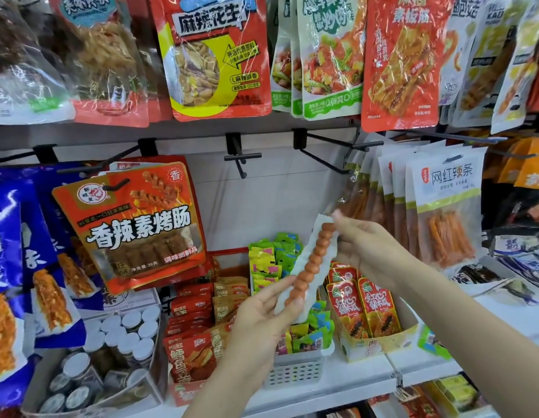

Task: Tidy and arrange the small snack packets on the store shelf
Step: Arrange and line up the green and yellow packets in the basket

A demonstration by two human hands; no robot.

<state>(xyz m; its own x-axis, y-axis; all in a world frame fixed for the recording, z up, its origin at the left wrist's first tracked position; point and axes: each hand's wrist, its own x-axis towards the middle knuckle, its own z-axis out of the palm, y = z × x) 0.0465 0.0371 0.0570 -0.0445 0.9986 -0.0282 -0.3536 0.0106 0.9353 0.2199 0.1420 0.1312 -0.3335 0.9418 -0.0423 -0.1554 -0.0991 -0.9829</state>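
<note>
- My left hand point(263, 319) grips the lower end of a long sausage-string packet point(310, 263).
- My right hand point(366, 250) fingers pinch its top, above the white basket point(294, 372).

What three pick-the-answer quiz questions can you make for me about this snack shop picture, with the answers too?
1. Where is the long sausage packet?
A. Hanging on a hook
B. Held in front of the shelf
C. Lying in the white basket

2. What colour are the big bags at the far left?
A. Blue
B. Pink
C. Black

3. What is the black hook above the sausage packet like?
A. Full of bags
B. Snapped off
C. Bare

Answers:
1. B, the left hand holds its lower end and the right hand pinches its top.
2. A, they are deep blue with white writing.
3. C, nothing hangs on it.
</note>
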